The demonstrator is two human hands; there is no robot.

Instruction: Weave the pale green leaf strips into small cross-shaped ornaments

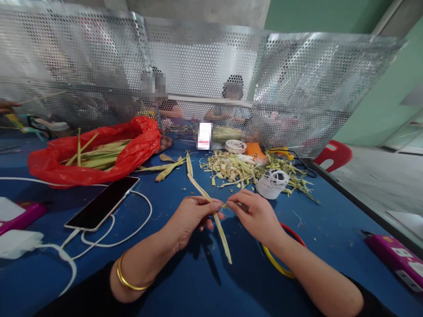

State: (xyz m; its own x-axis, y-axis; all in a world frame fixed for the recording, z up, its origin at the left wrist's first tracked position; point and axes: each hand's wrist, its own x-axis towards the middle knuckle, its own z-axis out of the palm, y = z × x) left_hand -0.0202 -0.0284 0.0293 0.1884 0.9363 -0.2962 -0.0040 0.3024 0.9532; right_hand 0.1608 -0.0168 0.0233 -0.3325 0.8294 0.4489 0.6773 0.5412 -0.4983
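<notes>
Between thumb and fingers, my left hand (194,213) pinches a long, pale yellow dried leaf strip (223,240). One end of the strip points down toward me, and the other runs up across the table. Close beside it, my right hand (253,211) is closed in a pinch on a thin pale strand (225,205) that spans the small gap to my left fingertips. Whether this strand belongs to the strip, I cannot tell. Under my right forearm lies a red and yellow ring (279,265), partly hidden.
A red plastic bag (44,165) holds more leaf strips. A charging phone (104,204) with white cables lies left. Leaf scraps (231,169), a white spool (272,185) and a tape roll (235,146) sit ahead. Purple power strips flank me. People sit behind the perforated metal screen (205,57).
</notes>
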